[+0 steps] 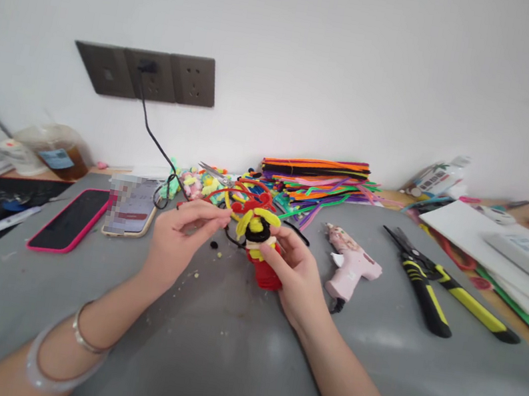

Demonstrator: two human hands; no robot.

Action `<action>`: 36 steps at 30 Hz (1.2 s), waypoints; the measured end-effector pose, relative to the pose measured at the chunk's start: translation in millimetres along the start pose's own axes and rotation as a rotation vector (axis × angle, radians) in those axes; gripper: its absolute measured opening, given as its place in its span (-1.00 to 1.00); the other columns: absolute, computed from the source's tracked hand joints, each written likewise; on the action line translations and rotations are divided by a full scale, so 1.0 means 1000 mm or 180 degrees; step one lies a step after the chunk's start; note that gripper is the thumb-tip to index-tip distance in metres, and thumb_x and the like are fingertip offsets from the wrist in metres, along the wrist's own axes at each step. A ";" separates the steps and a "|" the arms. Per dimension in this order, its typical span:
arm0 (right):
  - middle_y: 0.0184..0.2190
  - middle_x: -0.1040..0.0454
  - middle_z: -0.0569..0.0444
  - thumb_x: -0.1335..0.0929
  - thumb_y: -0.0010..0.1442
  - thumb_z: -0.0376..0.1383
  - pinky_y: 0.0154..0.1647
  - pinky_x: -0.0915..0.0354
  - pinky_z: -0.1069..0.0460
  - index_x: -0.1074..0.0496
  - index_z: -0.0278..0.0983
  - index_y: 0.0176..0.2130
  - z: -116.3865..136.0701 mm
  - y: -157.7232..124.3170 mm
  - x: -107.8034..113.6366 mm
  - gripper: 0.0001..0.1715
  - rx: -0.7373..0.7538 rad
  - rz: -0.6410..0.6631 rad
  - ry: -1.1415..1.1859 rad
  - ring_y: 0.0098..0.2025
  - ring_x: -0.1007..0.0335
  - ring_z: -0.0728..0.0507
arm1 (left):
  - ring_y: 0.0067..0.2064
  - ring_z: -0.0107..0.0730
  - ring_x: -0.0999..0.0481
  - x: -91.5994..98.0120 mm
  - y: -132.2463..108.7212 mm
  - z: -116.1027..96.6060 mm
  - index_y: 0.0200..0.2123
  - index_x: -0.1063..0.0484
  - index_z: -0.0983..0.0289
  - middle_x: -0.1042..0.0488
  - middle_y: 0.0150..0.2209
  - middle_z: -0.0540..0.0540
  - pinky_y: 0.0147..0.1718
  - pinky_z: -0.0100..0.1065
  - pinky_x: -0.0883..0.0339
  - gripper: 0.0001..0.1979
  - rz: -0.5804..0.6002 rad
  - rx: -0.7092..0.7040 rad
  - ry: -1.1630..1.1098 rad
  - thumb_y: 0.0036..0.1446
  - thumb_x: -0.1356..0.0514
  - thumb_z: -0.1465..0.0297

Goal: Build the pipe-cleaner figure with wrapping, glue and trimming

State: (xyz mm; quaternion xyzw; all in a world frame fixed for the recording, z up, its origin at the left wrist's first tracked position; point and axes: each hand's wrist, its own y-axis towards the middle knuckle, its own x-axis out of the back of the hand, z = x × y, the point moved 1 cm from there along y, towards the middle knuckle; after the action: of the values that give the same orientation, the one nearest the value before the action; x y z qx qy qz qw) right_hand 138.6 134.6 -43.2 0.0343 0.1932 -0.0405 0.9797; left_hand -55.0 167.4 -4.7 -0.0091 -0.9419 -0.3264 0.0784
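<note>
A small pipe-cleaner doll [268, 275] stands tilted in my right hand [299, 275], whose fingers and thumb wrap its side. Its body is red, with a pale and yellow collar, a black part at the head and yellow loops on top. Just left of the doll's head, my left hand [185, 239] is closed in a pinch. Whatever its fingertips hold, if anything, is too small to make out. Red and yellow pipe cleaners [245, 193] lie behind the doll, partly hidden by it.
On the right lie a pink glue gun [352, 265] and yellow-black pliers [427, 283]. A bundle of colourful pipe cleaners [319, 173] and scissors [213, 172] are by the wall. Two phones [72, 220] lie left, near a black cord [153, 135] running to the socket [146, 75].
</note>
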 end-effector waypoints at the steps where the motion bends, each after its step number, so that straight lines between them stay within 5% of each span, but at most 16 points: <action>1: -0.29 -0.61 0.14 -0.64 -0.05 -0.05 -0.19 -0.43 0.03 -0.51 -0.16 -0.17 0.000 0.000 -0.001 -0.50 -0.0046 0.0008 0.0100 -0.26 -0.56 -0.09 | -0.28 -0.39 -0.65 -0.001 0.000 0.000 -0.27 -0.70 0.19 -0.70 -0.32 0.05 -0.27 -0.40 -0.56 -0.93 0.0010 0.0057 -0.0033 0.21 -0.36 0.37; 14: -0.13 -0.68 0.07 -0.66 -0.12 -0.09 -0.03 -0.47 -0.05 -0.57 -0.16 -0.16 0.004 0.001 -0.002 -0.46 -0.0381 -0.0002 0.0457 -0.10 -0.62 -0.18 | -0.32 -0.31 -0.64 -0.002 0.006 -0.002 -0.48 -0.59 0.25 -0.66 -0.41 0.08 -0.43 -0.42 -0.51 -0.86 0.0122 0.0609 0.0248 0.05 -0.41 0.32; 22: -0.22 -0.69 0.09 -0.63 -0.03 -0.04 -0.31 -0.44 0.02 -0.52 -0.17 -0.09 0.007 -0.001 0.000 -0.43 -0.0786 0.0146 0.0544 -0.26 -0.63 -0.15 | -0.26 -0.28 -0.62 -0.003 0.004 -0.002 -0.33 -0.60 0.24 -0.65 -0.33 0.10 -0.42 -0.41 -0.49 -0.73 0.0454 0.0622 0.0308 0.25 -0.27 0.17; 27: -0.20 -0.69 0.09 -0.63 -0.03 -0.04 -0.33 -0.42 0.04 -0.51 -0.16 -0.08 0.007 -0.001 0.000 -0.43 -0.0766 0.0102 0.0552 -0.24 -0.62 -0.14 | -0.52 -0.47 -0.37 -0.003 0.003 -0.004 -0.45 -0.36 0.23 -0.40 -0.51 -0.04 -0.53 -0.45 -0.31 -0.58 0.0521 0.0675 0.0173 0.31 -0.18 0.04; 32: -0.22 -0.67 0.09 -0.64 -0.07 -0.08 -0.26 -0.47 0.01 -0.51 -0.15 -0.07 0.008 -0.002 -0.002 -0.40 -0.0822 0.0143 0.0674 -0.23 -0.63 -0.15 | -0.58 -0.48 -0.25 -0.004 0.002 -0.003 -0.65 -0.23 0.23 -0.29 -0.67 -0.04 -0.52 -0.40 -0.20 -0.43 0.0984 0.0676 0.0392 0.41 -0.07 0.11; 36: -0.09 -0.67 0.02 -0.63 -0.06 -0.11 -0.09 -0.51 -0.09 -0.52 -0.15 -0.10 0.008 -0.002 -0.006 -0.46 -0.0587 0.0257 0.0624 -0.05 -0.62 -0.24 | -0.45 -0.44 -0.42 -0.006 -0.001 0.000 -0.43 -0.39 0.23 -0.46 -0.46 0.01 -0.51 -0.46 -0.30 -0.70 0.0796 0.0770 0.0282 0.32 -0.19 0.20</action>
State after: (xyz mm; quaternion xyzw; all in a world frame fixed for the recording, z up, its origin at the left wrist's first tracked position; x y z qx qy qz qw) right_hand 136.1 132.5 -34.0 -0.0443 0.2894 0.0204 0.9560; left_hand -48.9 166.8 -6.4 -0.1022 -0.9615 -0.1986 0.1603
